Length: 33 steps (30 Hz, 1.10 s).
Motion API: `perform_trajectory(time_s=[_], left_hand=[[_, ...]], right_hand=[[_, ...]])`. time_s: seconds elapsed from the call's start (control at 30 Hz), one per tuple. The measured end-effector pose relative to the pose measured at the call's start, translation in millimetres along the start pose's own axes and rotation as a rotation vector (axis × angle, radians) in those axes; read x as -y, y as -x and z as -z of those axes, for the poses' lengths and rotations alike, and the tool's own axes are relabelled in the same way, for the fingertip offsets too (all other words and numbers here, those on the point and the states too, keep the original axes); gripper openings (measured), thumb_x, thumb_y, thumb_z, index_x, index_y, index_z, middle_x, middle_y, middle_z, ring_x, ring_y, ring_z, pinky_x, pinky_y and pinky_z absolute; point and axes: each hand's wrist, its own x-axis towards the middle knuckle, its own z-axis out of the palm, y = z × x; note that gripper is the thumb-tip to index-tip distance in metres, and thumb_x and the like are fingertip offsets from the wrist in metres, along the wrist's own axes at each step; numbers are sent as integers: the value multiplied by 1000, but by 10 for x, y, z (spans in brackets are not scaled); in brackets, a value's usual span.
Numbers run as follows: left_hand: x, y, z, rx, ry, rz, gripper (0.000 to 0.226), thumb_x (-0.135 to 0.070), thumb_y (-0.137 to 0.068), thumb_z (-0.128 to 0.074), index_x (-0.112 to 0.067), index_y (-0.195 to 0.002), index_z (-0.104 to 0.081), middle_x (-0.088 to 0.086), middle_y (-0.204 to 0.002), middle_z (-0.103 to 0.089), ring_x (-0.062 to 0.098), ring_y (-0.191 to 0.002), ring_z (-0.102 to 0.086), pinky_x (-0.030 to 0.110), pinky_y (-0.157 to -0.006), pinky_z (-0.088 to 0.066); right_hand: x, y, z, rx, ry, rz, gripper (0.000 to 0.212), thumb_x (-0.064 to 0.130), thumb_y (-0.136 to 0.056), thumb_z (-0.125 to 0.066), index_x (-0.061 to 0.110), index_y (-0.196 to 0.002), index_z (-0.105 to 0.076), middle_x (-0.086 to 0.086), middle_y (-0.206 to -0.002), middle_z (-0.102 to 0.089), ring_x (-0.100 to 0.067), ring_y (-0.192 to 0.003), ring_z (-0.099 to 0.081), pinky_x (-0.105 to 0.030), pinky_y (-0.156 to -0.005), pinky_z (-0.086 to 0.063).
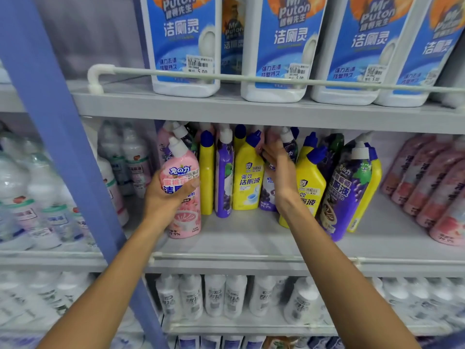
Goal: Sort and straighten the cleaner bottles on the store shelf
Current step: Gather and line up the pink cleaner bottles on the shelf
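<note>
On the middle shelf (251, 238) stand mixed cleaner bottles. My left hand (166, 197) is wrapped around a pink bottle (185, 217) with a white cap at the front left, held upright. My right hand (279, 172) grips a purple bottle (266, 197) that stands behind the yellow ones, fingers around its neck. A yellow bottle (247, 182) and a slim purple bottle (224, 177) stand between my hands. To the right, a yellow bottle (310, 182) and a large purple bottle (348, 192) lean to the left.
A blue upright post (63, 137) runs down the left side. Large white Mr Puton jugs (183, 46) fill the upper shelf behind a rail (251, 79). Pink bottles (432, 187) lean at the right, white bottles (226, 295) sit below, clear bottles (45, 197) on the left.
</note>
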Motion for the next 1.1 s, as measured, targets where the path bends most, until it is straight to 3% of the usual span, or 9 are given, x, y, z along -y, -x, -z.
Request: perform_trajectory(time_s=[0.07, 0.17, 0.27, 0.33, 0.43, 0.67, 0.83, 0.97, 1.1], left_hand=[[-20, 11, 14, -9, 5, -3, 70, -43, -62, -90, -26, -125, -65, -6, -109, -77, 6, -93, -75, 29, -78, -61], [4, 6, 27, -33, 21, -20, 68, -35, -68, -91, -24, -129, -63, -7, -110, -77, 4, -93, -74, 23, -76, -61], [44, 0, 12, -58, 16, -38, 65, -35, -70, -91, -23, -128, -64, -9, -107, -77, 4, -94, -74, 22, -77, -61], [72, -3, 7, -67, 15, -44, 68, -40, -68, -91, -22, -128, -64, -6, -109, -77, 6, -96, -75, 24, -77, -61], [88, -3, 8, -68, 13, -34, 72, -46, -66, -90, -22, -128, -63, -5, -111, -77, 8, -97, -75, 27, -79, -61], [78, -4, 20, -64, 14, -11, 75, -51, -62, -90, -24, -128, -63, -6, -110, -77, 9, -97, -75, 32, -80, -62], [83, 10, 30, -56, -4, 3, 78, -56, -60, -90, -26, -126, -63, -5, -111, -77, 13, -99, -75, 40, -84, -63], [76, 23, 15, -53, 5, 6, 70, -47, -65, -90, -25, -126, -63, -5, -111, -76, 12, -98, -75, 41, -85, -63], [94, 32, 5, -54, 6, 11, 76, -54, -60, -89, -26, -126, -62, -6, -112, -76, 13, -100, -74, 42, -86, -63]], right_hand=[[-100, -110, -112, 20, 122, 84, 40, 53, -103, -47, 23, -120, -66, 11, -116, -69, -8, -113, -62, -34, -108, -47], [-268, -162, -220, 45, 374, 210, 39, 33, -106, -56, 9, -137, -58, 1, -119, -61, -16, -113, -56, -18, -93, -45], [-437, -233, -255, -19, 616, 326, 52, 32, -97, -68, 1, -137, -55, -14, -126, -62, -32, -115, -59, -35, -96, -48], [-499, -310, -256, -84, 734, 360, 55, 37, -88, -71, -1, -126, -60, -19, -119, -63, -39, -110, -60, -47, -92, -51], [-514, -388, -240, -187, 876, 375, 58, 45, -79, -81, -1, -109, -63, -21, -106, -63, -42, -100, -59, -46, -79, -50], [-383, -283, -199, -122, 969, 359, 68, 52, -80, -83, -2, -113, -58, -20, -107, -68, -42, -98, -63, -44, -71, -46], [-217, 15, -23, -84, 1121, 306, 67, 58, -89, -70, 3, -124, -58, -18, -119, -65, -38, -109, -61, -41, -81, -44], [-115, 279, 298, -139, 1115, 362, 60, 54, -89, -73, -1, -108, -58, -21, -107, -64, -41, -94, -61, -37, -69, -33], [-75, 357, 658, -254, 1152, 361, 59, 51, -83, -81, 0, -102, -59, -22, -102, -65, -45, -86, -63, -40, -64, -41]])
